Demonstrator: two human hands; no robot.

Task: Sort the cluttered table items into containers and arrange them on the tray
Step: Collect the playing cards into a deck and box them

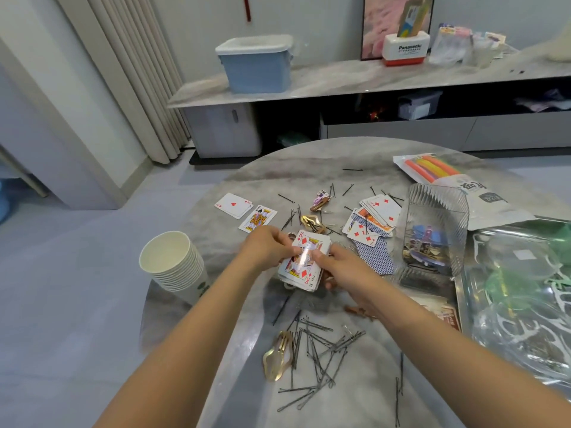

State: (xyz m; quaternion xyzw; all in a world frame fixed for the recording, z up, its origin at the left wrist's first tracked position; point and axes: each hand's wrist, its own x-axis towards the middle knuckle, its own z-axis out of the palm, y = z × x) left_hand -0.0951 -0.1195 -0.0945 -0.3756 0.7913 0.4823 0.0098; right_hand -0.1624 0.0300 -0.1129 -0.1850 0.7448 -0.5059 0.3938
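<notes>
I see my fingers (290, 248) around the deck of cards (304, 262). Left of them stands the paper cup stack (176, 267); beyond them lie two loose cards (245, 211). Right of them sits the ribbed container (432, 230), the tray (513, 288) further right. Bobby pins (315, 344) lie nearer me.

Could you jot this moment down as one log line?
step: gathering cards | hands: left and right hold deck | loose: cards, pins on table
</notes>
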